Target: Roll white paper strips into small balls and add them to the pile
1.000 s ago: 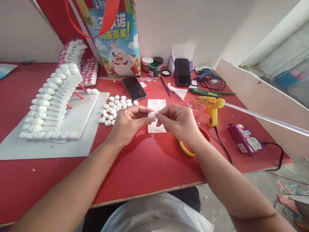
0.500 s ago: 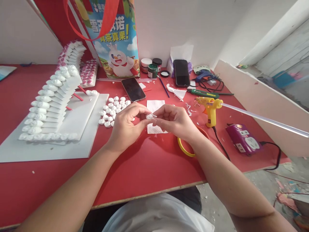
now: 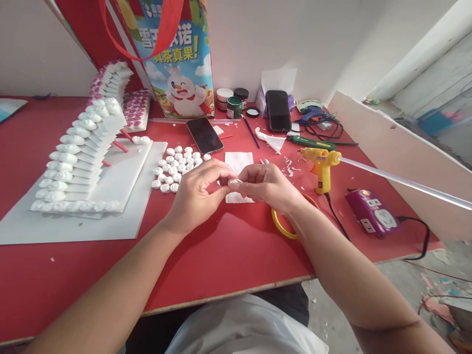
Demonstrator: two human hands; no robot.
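A small white rolled rosette [image 3: 234,182] is pinched between the fingertips of both hands, above a white paper sheet [image 3: 239,158] on the red table. My left hand [image 3: 202,189] grips it from the left with thumb and index finger. From the right, my right hand [image 3: 271,186] holds it with fingers curled and partly hiding it. Several similar white rosettes [image 3: 174,170] lie in a group just left of my left hand. Beneath my right wrist is a yellow ring [image 3: 283,231], partly covered.
A stepped white model [image 3: 81,152] stands on boards at the left. Behind are a printed bag [image 3: 184,73], a phone [image 3: 204,135], paint jars [image 3: 234,106] and another phone [image 3: 278,110]. To the right are a yellow glue gun [image 3: 322,169] with a long clear stick and a purple power socket [image 3: 372,212].
The rosette has shifted slightly right, and the fingers have closed more tightly around it. White tips on the table beyond my right hand now show.
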